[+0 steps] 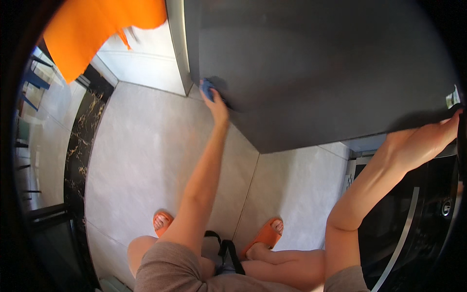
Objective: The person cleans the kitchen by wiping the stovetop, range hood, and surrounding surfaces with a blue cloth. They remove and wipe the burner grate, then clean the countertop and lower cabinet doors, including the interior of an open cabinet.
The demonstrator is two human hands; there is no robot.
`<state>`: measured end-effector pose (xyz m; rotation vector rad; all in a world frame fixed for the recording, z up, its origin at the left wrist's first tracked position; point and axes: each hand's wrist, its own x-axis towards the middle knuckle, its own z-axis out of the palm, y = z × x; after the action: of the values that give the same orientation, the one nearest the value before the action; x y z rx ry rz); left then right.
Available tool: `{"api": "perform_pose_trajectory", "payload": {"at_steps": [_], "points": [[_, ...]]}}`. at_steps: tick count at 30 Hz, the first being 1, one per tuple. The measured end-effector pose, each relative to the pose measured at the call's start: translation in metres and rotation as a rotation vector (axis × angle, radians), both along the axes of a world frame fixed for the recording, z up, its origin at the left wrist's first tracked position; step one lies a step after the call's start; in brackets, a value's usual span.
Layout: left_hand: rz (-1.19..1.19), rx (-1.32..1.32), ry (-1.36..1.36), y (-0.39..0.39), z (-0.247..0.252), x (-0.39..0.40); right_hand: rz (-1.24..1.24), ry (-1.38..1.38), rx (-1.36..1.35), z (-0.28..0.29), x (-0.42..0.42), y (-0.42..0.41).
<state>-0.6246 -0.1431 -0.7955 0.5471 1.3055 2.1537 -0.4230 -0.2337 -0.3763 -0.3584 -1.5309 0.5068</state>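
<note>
A large dark grey panel [310,80], seemingly a cabinet or appliance door, fills the upper right of the view. My left hand [216,100] holds a blue cloth [208,89] against the panel's lower left part, near its edge. At the far right, my right hand [447,126] reaches up to the panel's outer edge, beside a small pale patch [453,98]. Its fingers are mostly hidden at the dark rim of the picture, so its hold cannot be made out.
An orange cloth [109,25] hangs at the upper left before a white surface [146,65]. A black appliance with a curved handle [401,233] stands at the lower right. Orange slippers [268,233] are on my feet on the grey tiled floor [138,153]; a dark marble strip [82,146] runs at left.
</note>
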Motion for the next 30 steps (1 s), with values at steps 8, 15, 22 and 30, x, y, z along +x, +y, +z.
{"api": "perform_pose_trajectory", "payload": {"at_steps": [8,15,22,30], "points": [[-0.191,-0.078,-0.021,-0.153,0.028,0.202,-0.051,-0.018,0.026,-0.010,-0.007,0.001],[0.021,-0.080,0.003,0.002,-0.007,0.014,-0.642,0.270,0.008,-0.015,-0.007,0.003],[-0.197,-0.362,-0.326,0.051,-0.047,-0.094,-0.406,0.176,-0.003,-0.015,-0.027,-0.033],[-0.316,-0.317,-0.531,-0.087,-0.065,0.103,-0.562,0.254,0.009,-0.025,-0.002,-0.006]]}}
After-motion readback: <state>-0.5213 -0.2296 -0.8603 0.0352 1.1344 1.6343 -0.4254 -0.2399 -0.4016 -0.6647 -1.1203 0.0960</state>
